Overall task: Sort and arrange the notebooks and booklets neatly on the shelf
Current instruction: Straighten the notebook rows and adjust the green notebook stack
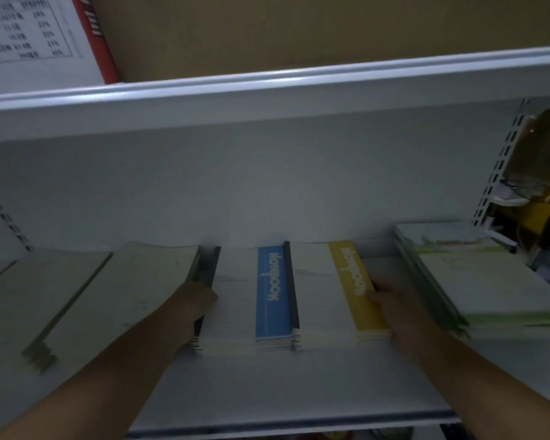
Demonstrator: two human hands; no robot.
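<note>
Outstretched, the left hand (197, 308) presses the blue-striped notebook stack's (242, 296) left side and the right hand (392, 301) the yellow-striped notebook stack's (318, 296) right side. Finger curl is too blurred to tell. The 2 stacks touch on the white shelf (299, 376).

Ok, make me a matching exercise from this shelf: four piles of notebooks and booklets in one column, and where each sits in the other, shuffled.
Column one
1. blue notebooks
2. yellow notebooks
3. green booklets
4. beige booklets

Column two
A. furthest right on the shelf
B. between the beige and yellow piles
C. left of the left hand
D. right hand at its right edge

Pairs: 1-B, 2-D, 3-A, 4-C
</note>
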